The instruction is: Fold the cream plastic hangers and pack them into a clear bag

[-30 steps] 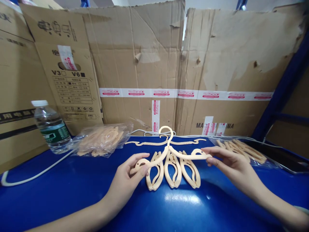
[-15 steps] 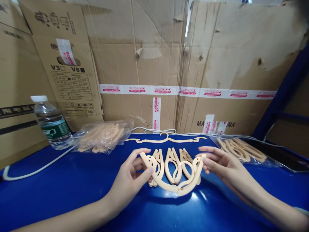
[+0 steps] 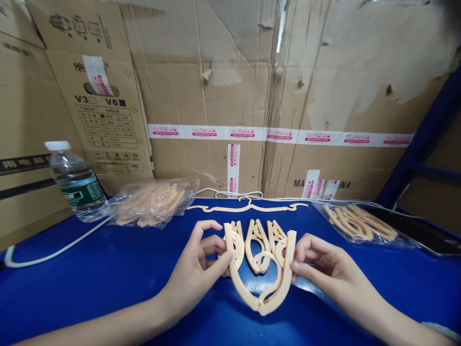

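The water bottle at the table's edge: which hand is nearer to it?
Left. The left hand is nearer the water bottle, though well apart from it; the right hand lies further away, beyond the folded hanger.

Hands: two, a left hand at 7 o'clock and a right hand at 5 o'clock. Folding hangers outside bags: five. One folded hanger sits between the hands; three more folded hangers lie just behind it at centre; one unfolded hanger lies flat at 12 o'clock. Plastic bags of hangers: two, a left bag at 10 o'clock and a right bag at 3 o'clock; contents too overlapped to count. Water bottles: one bottle at 9 o'clock. White cables: at least one, at 8 o'clock. Cardboard cartons: several along the back; exact count cannot be determined.
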`<state>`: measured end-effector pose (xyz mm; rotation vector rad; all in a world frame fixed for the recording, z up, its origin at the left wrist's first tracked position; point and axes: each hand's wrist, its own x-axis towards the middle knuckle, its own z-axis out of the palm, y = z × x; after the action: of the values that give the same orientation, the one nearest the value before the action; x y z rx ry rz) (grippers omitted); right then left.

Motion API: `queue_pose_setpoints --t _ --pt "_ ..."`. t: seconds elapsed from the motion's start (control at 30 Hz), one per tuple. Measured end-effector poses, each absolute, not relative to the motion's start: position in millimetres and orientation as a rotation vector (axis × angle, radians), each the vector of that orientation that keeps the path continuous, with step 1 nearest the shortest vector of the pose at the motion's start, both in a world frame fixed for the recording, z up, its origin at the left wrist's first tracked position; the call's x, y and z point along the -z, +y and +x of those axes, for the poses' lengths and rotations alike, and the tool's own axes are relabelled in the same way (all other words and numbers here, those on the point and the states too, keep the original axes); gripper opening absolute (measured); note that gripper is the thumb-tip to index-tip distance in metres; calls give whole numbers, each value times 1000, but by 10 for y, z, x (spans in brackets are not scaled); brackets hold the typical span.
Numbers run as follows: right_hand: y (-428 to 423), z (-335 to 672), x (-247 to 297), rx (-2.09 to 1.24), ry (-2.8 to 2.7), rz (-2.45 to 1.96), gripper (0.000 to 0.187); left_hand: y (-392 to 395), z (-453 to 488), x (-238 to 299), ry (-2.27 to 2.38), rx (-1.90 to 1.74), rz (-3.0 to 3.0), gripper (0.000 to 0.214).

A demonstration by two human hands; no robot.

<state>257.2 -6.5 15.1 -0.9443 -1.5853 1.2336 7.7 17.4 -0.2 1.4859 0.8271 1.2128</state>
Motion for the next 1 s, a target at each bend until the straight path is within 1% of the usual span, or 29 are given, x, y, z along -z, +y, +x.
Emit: queue_pose_setpoints --t 0.13,0.3,0.47,0.67,0.77,0.9,1.0 --pt "-114 2578 -135 -1200 -1763 -974 16 143 69 -10 889 -1208 1548 23" --pt "-228 2635 -101 -1179 -1969 -979 26 91 56 -45 996 -1122 1741 19" --pt "-257 2662 -102 -1210 -1999 -954 38 54 55 -42 976 -1174 1855 11" --pt "-232 2633 -145 -1263 -1943 -913 39 46 18 8 874 -1183 2018 2" --pt "-237 2646 -121 -1260 -1936 -906 42 40 5 24 823 -1150 2087 11" --pt "-252 2644 -102 -1233 -1935 -873 43 17 22 18 675 -1053 2032 31" --pt "-256 2634 -117 -1264 -1931 -857 41 10 39 13 633 -1034 1956 38"
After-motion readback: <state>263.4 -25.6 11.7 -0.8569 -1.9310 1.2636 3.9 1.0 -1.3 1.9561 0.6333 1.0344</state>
